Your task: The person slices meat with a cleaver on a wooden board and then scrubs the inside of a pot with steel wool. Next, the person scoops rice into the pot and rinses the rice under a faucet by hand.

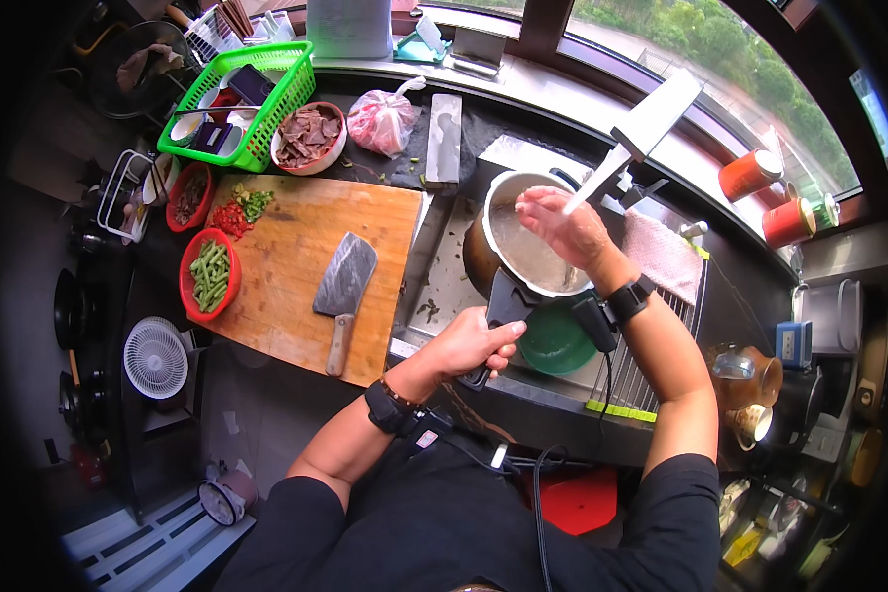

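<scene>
My left hand [467,345] is closed round the black handle [504,304] of a deep metal pot [480,255], which looks like a pressure cooker. Cloudy greyish liquid [523,242] fills part of it. Over the pot's opening, my right hand [565,227] has its fingers extended and somewhat curled, with no object visible in it. The tap's pale spout [602,178] ends right at that hand; whether they touch I cannot tell. Below the pot, a green basin [556,340] sits in the metal sink [439,286].
To the left, a wooden board [296,227] bears a cleaver [346,276] and chopped peppers [237,212]. Beside it stand a red bowl of green beans [210,276], a bowl of sliced meat [309,136] and a green basket [291,84]. A pink cloth [664,255] lies over a rack at right.
</scene>
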`<state>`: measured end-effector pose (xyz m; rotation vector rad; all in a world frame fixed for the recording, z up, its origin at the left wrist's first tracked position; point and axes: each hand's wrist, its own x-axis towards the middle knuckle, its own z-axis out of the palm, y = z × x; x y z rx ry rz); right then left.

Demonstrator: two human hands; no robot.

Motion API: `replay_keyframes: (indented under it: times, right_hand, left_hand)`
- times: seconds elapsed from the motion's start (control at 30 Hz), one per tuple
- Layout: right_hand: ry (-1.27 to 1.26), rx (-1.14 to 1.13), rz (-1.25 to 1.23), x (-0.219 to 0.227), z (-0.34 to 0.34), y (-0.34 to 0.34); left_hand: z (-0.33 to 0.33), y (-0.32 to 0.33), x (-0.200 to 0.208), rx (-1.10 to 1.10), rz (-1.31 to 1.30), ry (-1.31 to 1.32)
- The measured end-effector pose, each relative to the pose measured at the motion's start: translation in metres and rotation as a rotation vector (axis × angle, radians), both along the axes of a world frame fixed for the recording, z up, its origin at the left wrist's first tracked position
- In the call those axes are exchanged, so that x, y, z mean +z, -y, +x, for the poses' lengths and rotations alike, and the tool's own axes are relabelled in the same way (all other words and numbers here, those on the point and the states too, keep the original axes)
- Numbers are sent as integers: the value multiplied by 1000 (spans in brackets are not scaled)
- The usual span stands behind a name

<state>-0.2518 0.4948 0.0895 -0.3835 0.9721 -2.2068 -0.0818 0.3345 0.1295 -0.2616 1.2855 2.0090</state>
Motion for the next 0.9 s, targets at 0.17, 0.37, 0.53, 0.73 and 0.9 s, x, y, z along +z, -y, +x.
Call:
replay_keyframes:
  times: [0.17,0.37,0.53,0.73,0.9]
  right_hand:
    - [-26,66,140,-7,-11,-6]
    - [-132,64,773,61,-2,-15]
    - [-165,-809,845,11,-46,-100]
    - [115,-982,1095,-24,-68,-137]
    - [-128,-755,1223,-79,-98,-182]
  left_hand:
    - [-6,-8,2,-12,-17,0]
    - [-6,-7,3,9,-14,13]
    - [-6,-4,-1,4,21,12]
    - [-2,-1,-7,52,11,52]
    - [-3,-3,-6,6,25,60]
